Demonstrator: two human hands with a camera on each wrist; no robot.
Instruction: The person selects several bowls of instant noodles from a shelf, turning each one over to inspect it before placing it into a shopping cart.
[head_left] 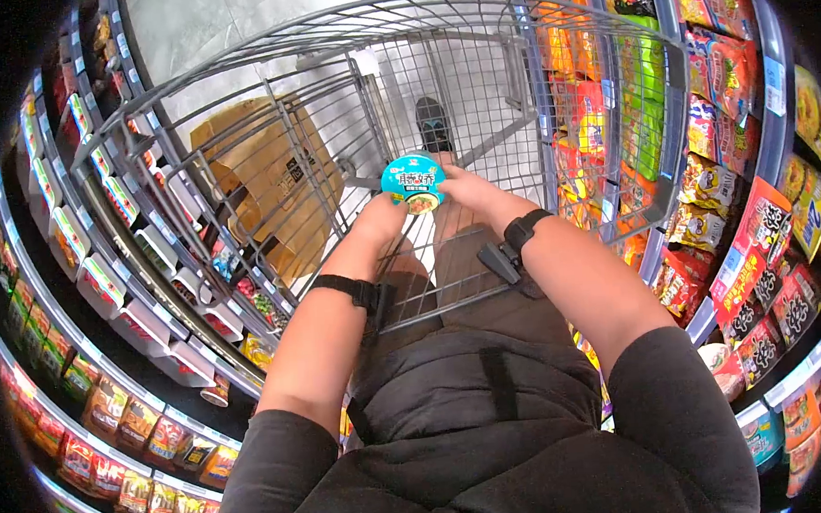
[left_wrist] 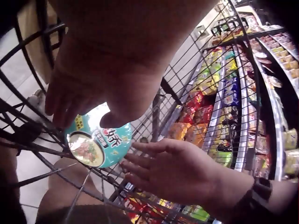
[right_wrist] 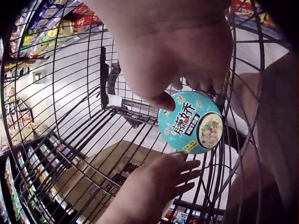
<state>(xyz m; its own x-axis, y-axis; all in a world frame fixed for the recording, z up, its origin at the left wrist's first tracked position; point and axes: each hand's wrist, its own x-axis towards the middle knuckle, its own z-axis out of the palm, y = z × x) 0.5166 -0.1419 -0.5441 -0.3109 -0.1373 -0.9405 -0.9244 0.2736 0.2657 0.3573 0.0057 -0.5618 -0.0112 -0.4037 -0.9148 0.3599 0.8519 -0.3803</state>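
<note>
You have one round, teal-lidded noodle bowl (head_left: 413,184) near the middle of the head frame, over the near end of the wire cart (head_left: 682,75); how high it sits above the cart's bottom, you cannot tell from here. Your left-hand grip (head_left: 381,219) takes it from the left side, and in the left wrist view your thumb lies over the lid with the fingers round the edge. Your right-hand grip (head_left: 467,190) holds the opposite side, thumb at the lid's edge; its fingertips are partly hidden behind the bowl. So both grips are narrowed on the bowl, no wider than its rim.

Expect it to be light for its size. The wall is probably thin and springy, and would dent under a hard squeeze; the lid looks glossy, likely peel-off and a bit slippery, so don't press your thumb into its middle. The rim should be the stiffest part: take hold there, or cup the wall just beneath, with light, even pressure from both sides.

A brown paper bag or box (head_left: 249,186) shows through the wires at left of the frame, and noodle packets (head_left: 721,64) line the shelves at upper right.
</note>
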